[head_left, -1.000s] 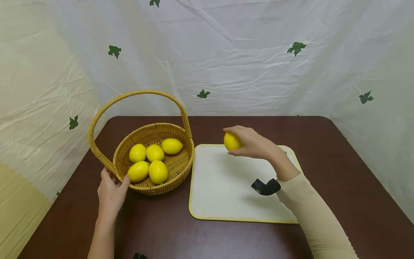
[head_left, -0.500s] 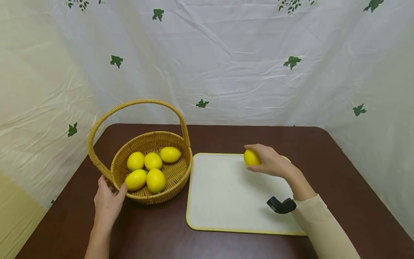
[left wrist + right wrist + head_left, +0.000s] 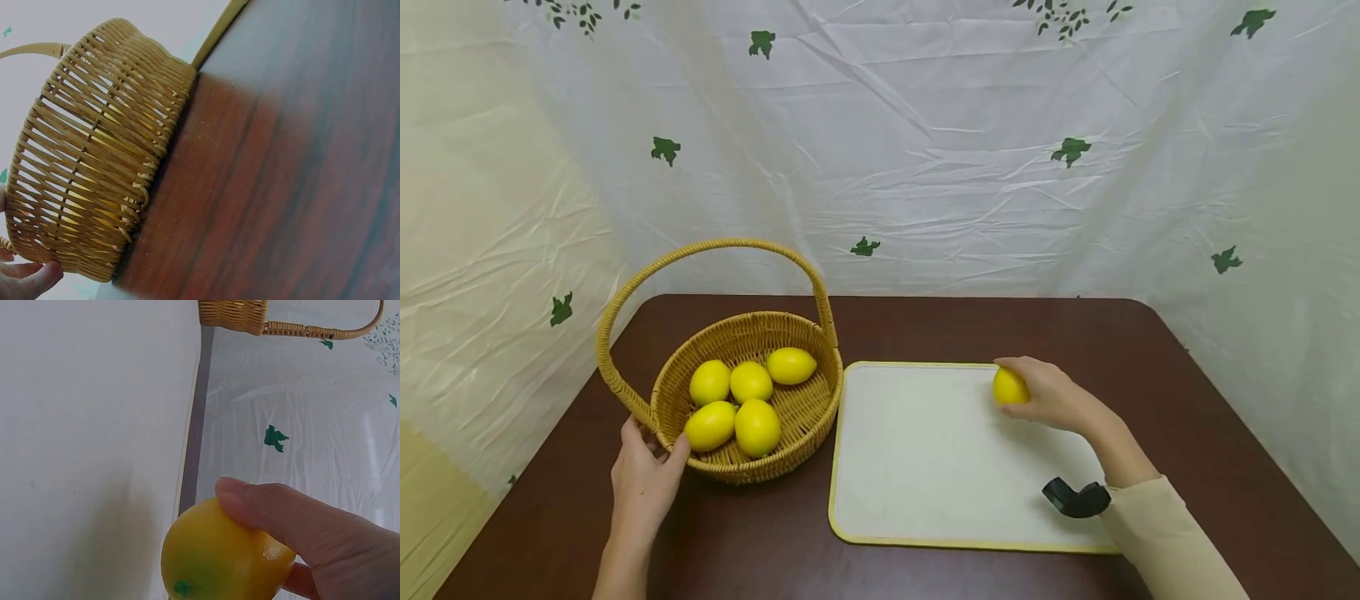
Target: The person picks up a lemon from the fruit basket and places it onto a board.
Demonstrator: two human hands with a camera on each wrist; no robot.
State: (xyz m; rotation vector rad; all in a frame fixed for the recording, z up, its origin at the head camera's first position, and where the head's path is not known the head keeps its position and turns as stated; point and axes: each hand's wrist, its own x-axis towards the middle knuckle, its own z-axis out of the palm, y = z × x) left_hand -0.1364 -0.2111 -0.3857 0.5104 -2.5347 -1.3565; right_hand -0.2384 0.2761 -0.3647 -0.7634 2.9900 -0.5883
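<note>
My right hand [image 3: 1051,395] grips a yellow lemon [image 3: 1010,387] between thumb and fingers, over the far right part of a white board [image 3: 925,458] with a yellow edge. Seen from the right wrist, the lemon [image 3: 219,556] has a greenish tip, and its shadow falls on the board. On the left stands a wicker basket [image 3: 808,433] with a tall arched handle [image 3: 730,244]. My left hand [image 3: 646,475] holds the basket's near left rim, beside the foot of the handle. Several lemons [image 3: 751,383] lie inside; their yellow shows through the weave in the left wrist view.
The dark brown table [image 3: 760,542] carries both basket and board, which sit side by side, the basket's right wall close to the board's left edge. A white curtain [image 3: 925,167] with green leaf prints hangs behind and at the sides.
My right hand has carried the lemon to the right over the board, toward its far right corner. The left hand stays on the basket rim. The head view has tilted slightly upward.
</note>
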